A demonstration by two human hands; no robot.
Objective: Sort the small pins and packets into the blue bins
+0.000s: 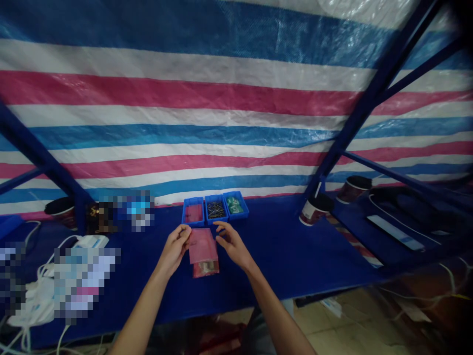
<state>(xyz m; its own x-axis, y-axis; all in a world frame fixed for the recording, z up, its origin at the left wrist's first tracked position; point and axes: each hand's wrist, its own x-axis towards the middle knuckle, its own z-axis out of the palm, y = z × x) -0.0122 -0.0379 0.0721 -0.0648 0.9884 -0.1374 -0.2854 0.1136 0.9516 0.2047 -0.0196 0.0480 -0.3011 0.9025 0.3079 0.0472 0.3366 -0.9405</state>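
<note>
My left hand (178,246) pinches the upper left edge of a pink translucent plastic bag (202,245). Just right of that bag is my right hand (231,240), its fingers curved and apart with nothing between them. Under the held bag, a second pink bag (207,268) lies on the blue table, with something pale inside that I cannot make out. Beyond my hands, three blue bins stand in a row: a left bin (184,215) with pink bags, a middle bin (216,221) of dark screw-like pieces, and a right bin (239,216) holding small green-and-clear packets.
A lidded paper cup (308,212) stands right of the bins by a blue metal post (334,153). White cables and a power strip (40,296) lie at the left, beside blurred-out items. A phone (395,232) rests at the far right. Striped tarp (207,118) hangs behind the table.
</note>
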